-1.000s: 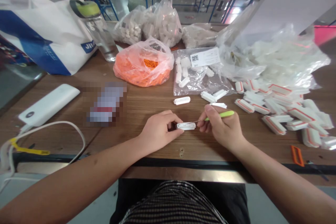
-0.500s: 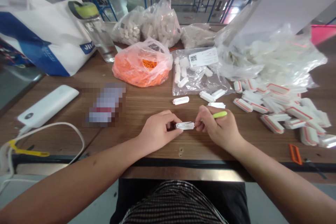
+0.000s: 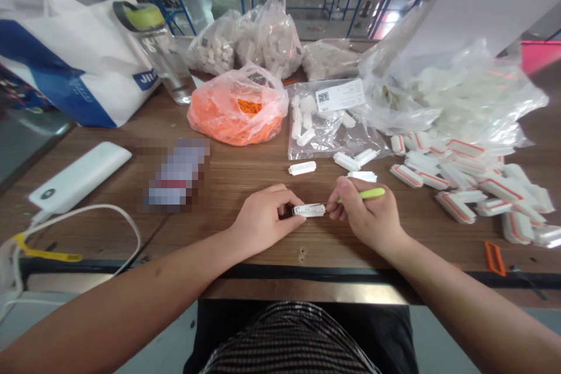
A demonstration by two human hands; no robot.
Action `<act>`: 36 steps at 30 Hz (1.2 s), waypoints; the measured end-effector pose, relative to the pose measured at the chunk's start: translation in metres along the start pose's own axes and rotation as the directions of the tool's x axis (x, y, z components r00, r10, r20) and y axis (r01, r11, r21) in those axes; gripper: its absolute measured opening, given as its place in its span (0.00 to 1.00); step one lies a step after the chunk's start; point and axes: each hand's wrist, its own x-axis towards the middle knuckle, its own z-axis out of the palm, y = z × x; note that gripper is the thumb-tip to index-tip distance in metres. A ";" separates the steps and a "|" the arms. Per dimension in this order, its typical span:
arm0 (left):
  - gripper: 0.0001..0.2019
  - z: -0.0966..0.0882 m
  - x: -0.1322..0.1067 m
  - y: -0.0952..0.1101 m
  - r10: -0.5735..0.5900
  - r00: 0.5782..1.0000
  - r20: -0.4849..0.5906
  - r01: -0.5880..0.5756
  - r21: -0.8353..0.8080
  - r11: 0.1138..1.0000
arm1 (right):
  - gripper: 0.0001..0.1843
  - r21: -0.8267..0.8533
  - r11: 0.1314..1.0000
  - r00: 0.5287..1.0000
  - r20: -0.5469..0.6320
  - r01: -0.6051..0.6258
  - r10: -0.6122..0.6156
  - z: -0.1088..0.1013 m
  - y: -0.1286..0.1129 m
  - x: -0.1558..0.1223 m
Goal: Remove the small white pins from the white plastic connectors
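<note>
The left hand (image 3: 263, 214) held a white clip (image 3: 309, 210) in a tight pinch just over the table (image 3: 245, 187), while the right hand (image 3: 368, 216) gripped a green pick (image 3: 368, 193) with its thin tip at the clip's end.
</note>
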 end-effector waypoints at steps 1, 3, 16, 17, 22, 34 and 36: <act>0.05 0.000 0.000 0.000 0.000 1.000 0.002 0.000 0.000 1.000 | 0.24 0.008 1.000 1.000 0.002 -0.022 0.022 0.000 0.000 0.000; 0.05 0.000 0.000 0.000 -0.002 1.000 0.007 0.002 0.001 1.000 | 0.24 0.039 0.997 0.998 0.007 -0.064 0.063 -0.001 0.000 0.001; 0.05 -0.001 0.001 -0.001 0.009 1.000 0.004 -0.009 0.028 1.000 | 0.26 0.163 0.979 0.993 0.013 -0.122 0.122 -0.001 0.002 0.001; 0.05 0.000 0.001 -0.001 0.009 1.000 0.007 -0.009 0.027 1.000 | 0.26 0.161 0.979 0.993 0.011 -0.121 0.120 -0.001 0.003 0.001; 0.05 0.000 0.000 -0.001 0.010 1.000 0.007 -0.010 0.026 1.000 | 0.26 0.166 0.978 0.992 0.014 -0.125 0.125 -0.001 0.004 0.001; 0.05 0.000 0.000 -0.002 0.013 1.000 0.011 -0.013 0.021 1.000 | 0.27 0.148 0.981 0.992 0.000 -0.122 0.124 -0.001 0.009 0.001; 0.06 0.000 0.000 -0.002 0.012 1.000 0.012 -0.012 0.022 1.000 | 0.27 0.132 0.985 0.994 0.009 -0.113 0.113 -0.001 0.008 0.001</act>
